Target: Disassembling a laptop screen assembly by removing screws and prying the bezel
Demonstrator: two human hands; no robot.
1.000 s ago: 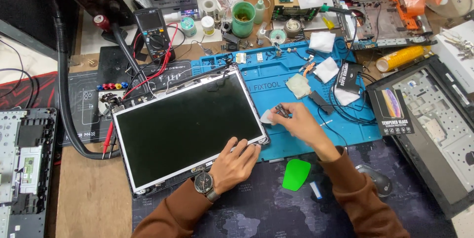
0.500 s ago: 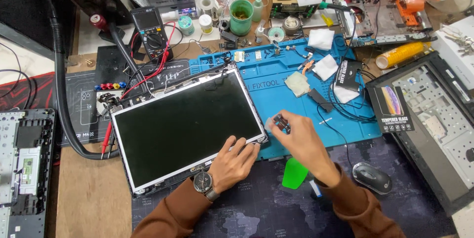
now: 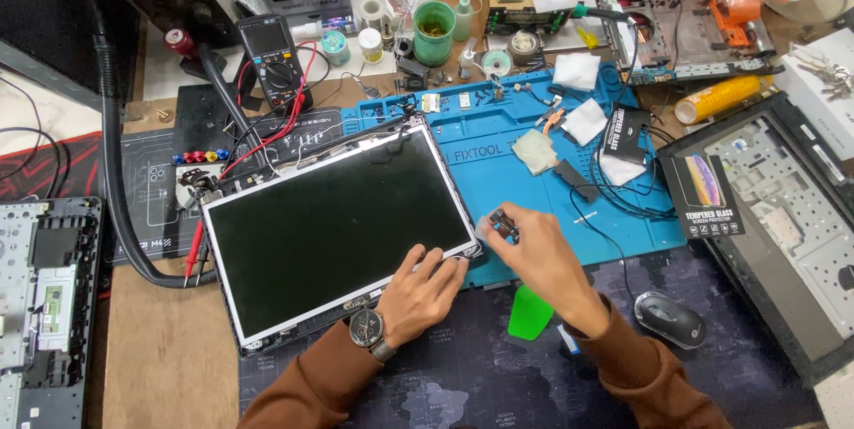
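Observation:
A bare laptop screen panel [image 3: 329, 233] lies tilted across the desk, its dark glass face up. My left hand [image 3: 425, 291], with a wristwatch on the wrist, presses flat on the panel's lower right corner. My right hand [image 3: 534, 256] hovers just right of that corner and pinches a small dark tool [image 3: 504, 224] with a pale scrap beside it at the fingertips. The tool's tip is hidden by my fingers.
A blue repair mat [image 3: 534, 162] lies under the panel's right side, with white pads and cables on it. A green pick [image 3: 530, 313] and a mouse [image 3: 669, 318] sit on the dark desk mat. A multimeter [image 3: 271, 60], a green cup [image 3: 434, 31] and laptop shells surround the area.
My right hand has drawn back from the mat toward the panel's lower right corner. The left hand stays on the panel.

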